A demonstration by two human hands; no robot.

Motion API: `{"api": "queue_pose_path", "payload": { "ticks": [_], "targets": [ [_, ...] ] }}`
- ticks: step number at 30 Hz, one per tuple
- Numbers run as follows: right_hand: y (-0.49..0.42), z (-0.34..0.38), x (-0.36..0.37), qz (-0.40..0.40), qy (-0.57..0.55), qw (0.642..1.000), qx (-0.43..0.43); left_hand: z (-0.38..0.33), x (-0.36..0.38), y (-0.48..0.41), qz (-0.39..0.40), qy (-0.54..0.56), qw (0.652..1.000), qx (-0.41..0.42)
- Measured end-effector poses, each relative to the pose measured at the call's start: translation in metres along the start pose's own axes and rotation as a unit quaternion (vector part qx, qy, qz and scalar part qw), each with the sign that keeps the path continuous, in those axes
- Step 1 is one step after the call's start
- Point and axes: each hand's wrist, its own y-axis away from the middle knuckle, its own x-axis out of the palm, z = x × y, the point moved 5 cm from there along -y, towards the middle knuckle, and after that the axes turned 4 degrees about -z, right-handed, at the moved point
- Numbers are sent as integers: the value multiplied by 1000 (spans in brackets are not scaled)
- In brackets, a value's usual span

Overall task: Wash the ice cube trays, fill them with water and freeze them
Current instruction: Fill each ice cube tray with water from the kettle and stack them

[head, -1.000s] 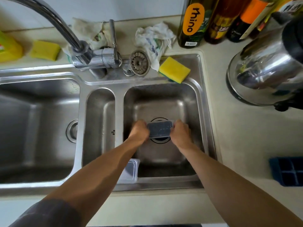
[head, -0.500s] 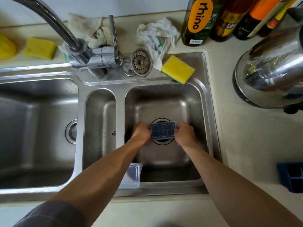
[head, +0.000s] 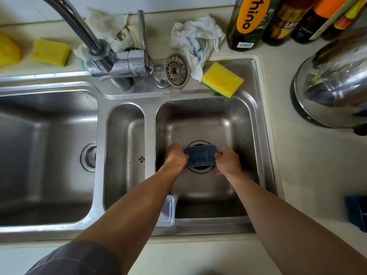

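Note:
A small dark blue ice cube tray with a clear lid (head: 200,157) is held low in the right sink basin (head: 234,124), over the drain. My left hand (head: 175,158) grips its left end and my right hand (head: 227,163) grips its right end. A clear plastic lid (head: 168,210) leans at the basin's near left corner, partly hidden by my left forearm. Another dark blue ice cube tray (head: 357,213) sits on the counter at the right edge, cut off by the frame. The tap (head: 83,30) arcs away to the upper left, with no water running.
A yellow sponge (head: 222,80) lies on the sink's back rim beside a metal strainer (head: 176,69) and crumpled cloths (head: 196,38). Bottles (head: 248,22) stand at the back right, a steel kettle (head: 333,86) at the right. A narrow middle basin (head: 125,155) and a large left basin (head: 43,155) adjoin.
Both hands have tilted the tray so its lidded top now faces up towards me; it stays over the drain. The view has shifted slightly.

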Motion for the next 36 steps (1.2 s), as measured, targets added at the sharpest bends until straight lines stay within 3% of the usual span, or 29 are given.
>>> {"api": "queue_pose_path", "payload": {
  "ticks": [5, 12, 15, 17, 20, 23, 25, 29, 33, 36],
  "targets": [
    [29, 6, -12, 12, -27, 999, -12, -11, -12, 14, -30, -30, 997, 61],
    [108, 43, -62, 11, -100, 987, -125, -52, -50, 67, -120, 67, 983, 119],
    [138, 57, -93, 27, -96, 987, -129, -78, -69, 96, -150, 37, 975, 160],
    [155, 69, -122, -5, -98, 987, -125, -98, -79, 116, -157, -1, 969, 190],
    [170, 94, -161, -68, -35, 984, -161, -130, -87, 152, -169, -79, 951, 247],
    [179, 116, -184, -81, 37, 980, -178, -160, -92, 191, -179, -115, 931, 296],
    [185, 125, -194, -90, 117, 965, -219, -176, -95, 209, -172, -128, 937, 275],
    [195, 126, -214, -144, 119, 941, -281, -198, -102, 248, -190, -165, 922, 295],
    [203, 121, -224, -153, 67, 955, -245, -208, -106, 262, -221, -145, 914, 307],
    [211, 125, -234, -149, 96, 947, -266, -214, -104, 277, -211, -111, 915, 326]
  ]
}}
